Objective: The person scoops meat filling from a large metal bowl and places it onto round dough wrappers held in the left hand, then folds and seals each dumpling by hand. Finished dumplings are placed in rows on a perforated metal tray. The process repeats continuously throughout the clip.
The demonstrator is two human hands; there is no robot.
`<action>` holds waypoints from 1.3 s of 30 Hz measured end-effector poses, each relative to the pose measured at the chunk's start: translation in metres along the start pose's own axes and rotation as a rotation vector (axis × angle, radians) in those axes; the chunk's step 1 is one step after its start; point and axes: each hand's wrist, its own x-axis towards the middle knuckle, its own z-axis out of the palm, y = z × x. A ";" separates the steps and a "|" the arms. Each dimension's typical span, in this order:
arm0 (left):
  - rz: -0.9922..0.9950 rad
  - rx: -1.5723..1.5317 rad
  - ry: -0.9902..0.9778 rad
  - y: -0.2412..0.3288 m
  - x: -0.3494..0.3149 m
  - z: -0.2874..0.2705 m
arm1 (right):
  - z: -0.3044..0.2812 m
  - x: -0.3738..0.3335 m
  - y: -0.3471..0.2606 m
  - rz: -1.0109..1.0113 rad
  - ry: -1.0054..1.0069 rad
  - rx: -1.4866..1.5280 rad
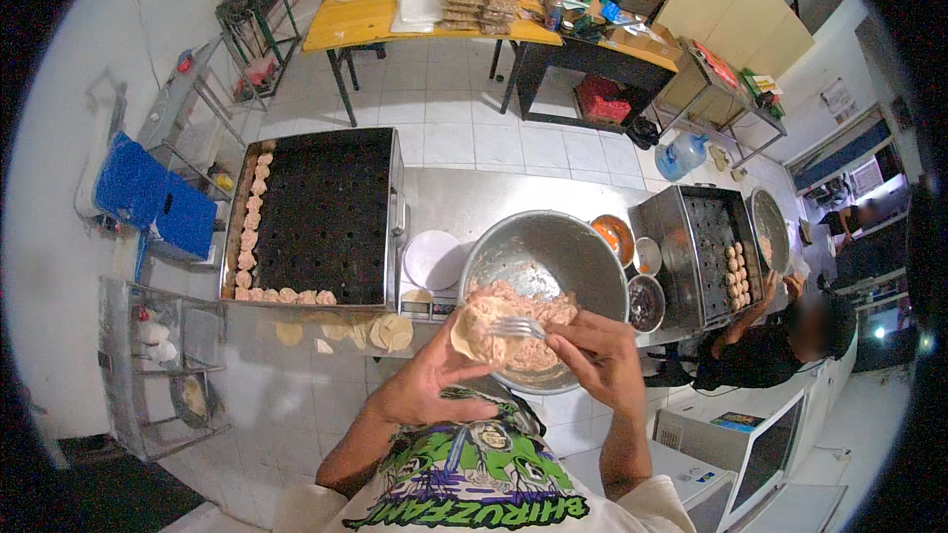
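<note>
My left hand [423,382] cradles a round, pale dumpling wrapper [461,339] heaped with pinkish minced filling. In my right hand [604,363] is a metal fork [521,327], its tines against the filling. Both hands are over the near side of a large metal mixing bowl [600,271]. More minced filling [558,310] lies inside the bowl, partly hidden behind my hands. Loose round wrappers [391,332] lie along the table's near edge, left of my left hand. Shaped dumplings [251,225] line the left and near sides of a dark perforated steamer tray [321,202].
The metal table [434,199] also bears a white plate [433,259], a bowl of orange bits [613,237] and a second steamer tray [696,247] with dumplings. At right, a co-worker [755,350] reaches toward that tray. A yellow table [346,28] with packages stands behind.
</note>
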 end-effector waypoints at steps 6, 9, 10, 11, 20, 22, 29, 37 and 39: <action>-0.115 0.285 0.124 0.004 0.018 -0.001 | -0.002 0.007 -0.024 -0.206 -0.148 -0.188; 0.018 0.349 0.210 0.018 0.019 0.008 | -0.013 0.004 -0.037 -0.216 -0.188 -0.307; 0.062 0.413 0.168 0.010 0.022 0.004 | -0.014 0.004 -0.038 -0.204 -0.225 -0.346; 0.106 0.475 0.122 -0.002 0.030 -0.007 | -0.016 0.005 -0.039 -0.192 -0.261 -0.388; 0.033 0.590 0.206 0.013 0.017 0.002 | -0.017 0.012 -0.048 -0.267 -0.192 -0.474; 0.055 0.523 0.130 0.022 0.002 0.005 | -0.027 0.007 -0.061 -0.269 -0.230 -0.493; 0.091 0.649 0.028 0.012 0.008 -0.008 | -0.032 0.011 -0.076 -0.356 -0.212 -0.571; -0.025 0.527 0.016 0.021 -0.012 0.000 | -0.031 0.003 -0.073 -0.371 -0.319 -0.570; 0.081 0.690 -0.113 0.013 0.002 -0.007 | -0.030 0.000 -0.073 -0.429 -0.360 -0.536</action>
